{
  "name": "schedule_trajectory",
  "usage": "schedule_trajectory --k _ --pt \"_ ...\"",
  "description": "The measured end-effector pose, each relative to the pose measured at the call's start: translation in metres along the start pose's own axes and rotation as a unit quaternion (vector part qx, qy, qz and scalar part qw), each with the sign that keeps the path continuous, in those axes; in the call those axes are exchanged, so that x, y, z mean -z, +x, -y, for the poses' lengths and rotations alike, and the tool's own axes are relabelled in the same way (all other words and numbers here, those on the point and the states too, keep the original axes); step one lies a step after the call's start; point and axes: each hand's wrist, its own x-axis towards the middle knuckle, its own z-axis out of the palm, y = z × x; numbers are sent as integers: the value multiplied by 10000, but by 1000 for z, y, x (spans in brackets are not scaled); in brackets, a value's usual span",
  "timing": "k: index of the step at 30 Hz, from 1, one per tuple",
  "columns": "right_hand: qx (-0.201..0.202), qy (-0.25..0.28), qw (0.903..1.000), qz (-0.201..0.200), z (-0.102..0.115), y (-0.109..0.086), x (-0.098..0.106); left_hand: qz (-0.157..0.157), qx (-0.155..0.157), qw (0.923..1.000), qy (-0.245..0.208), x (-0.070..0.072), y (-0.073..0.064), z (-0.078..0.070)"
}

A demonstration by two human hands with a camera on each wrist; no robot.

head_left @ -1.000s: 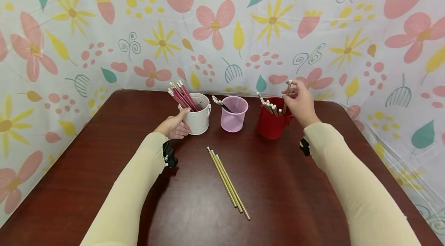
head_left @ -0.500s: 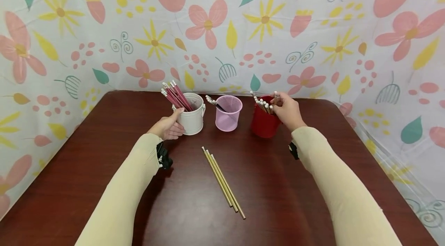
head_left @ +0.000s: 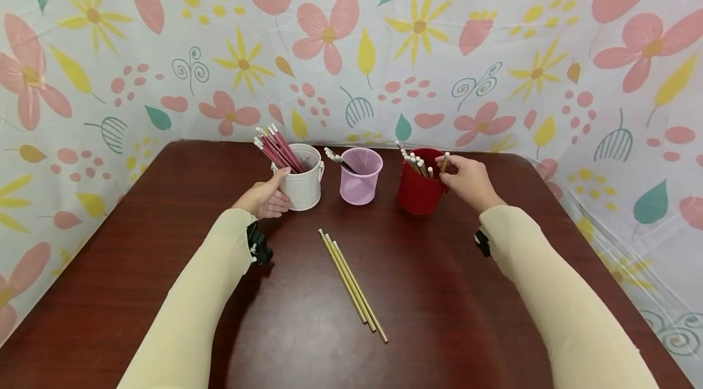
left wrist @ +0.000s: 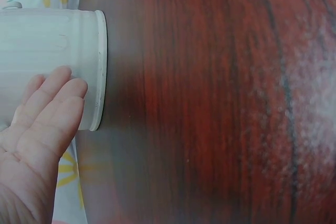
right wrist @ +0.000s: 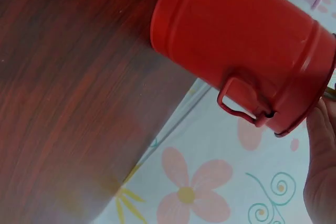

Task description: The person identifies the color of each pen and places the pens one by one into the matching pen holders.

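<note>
My left hand (head_left: pixel 267 198) lies against the near left side of a white bucket (head_left: pixel 307 192), thumb at the rim. In the left wrist view its straight fingers (left wrist: pixel 52 95) rest along the bucket's wall. Pink pencils (head_left: pixel 281 154) with white erasers lean to the left inside it. At the right rim of a red bucket (head_left: pixel 420 195), my right hand (head_left: pixel 471 180) pinches a gold pencil (head_left: pixel 445 163) just below its white eraser; the pencil's lower part is hidden. Several other white-tipped pencils (head_left: pixel 415 163) lean left in the red bucket. In the right wrist view, the bucket's side handle (right wrist: pixel 239 103) hangs near my hand.
Between the two buckets stands a pink mesh cup (head_left: pixel 359 186) with black pencils (head_left: pixel 343 162) leaning left. Three gold pencils (head_left: pixel 354 285) lie side by side on the dark wooden table (head_left: pixel 439 291). A flower-print cloth (head_left: pixel 329 90) hangs behind the table's back edge.
My right hand first lowered the gold pencil into the red bucket, then shifted it right to the bucket's right rim. The left hand stays at the white bucket. The head view swung slightly.
</note>
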Motion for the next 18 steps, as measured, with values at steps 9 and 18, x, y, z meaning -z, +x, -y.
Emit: schedule_trajectory --k 9,18 --pt "-589 71 9937 -950 8 -20 -6 -74 -48 10000 -34 4 1 2" --pt "-1000 541 9877 -1077 18 -46 -45 -86 -37 9999 -38 0 3 2"
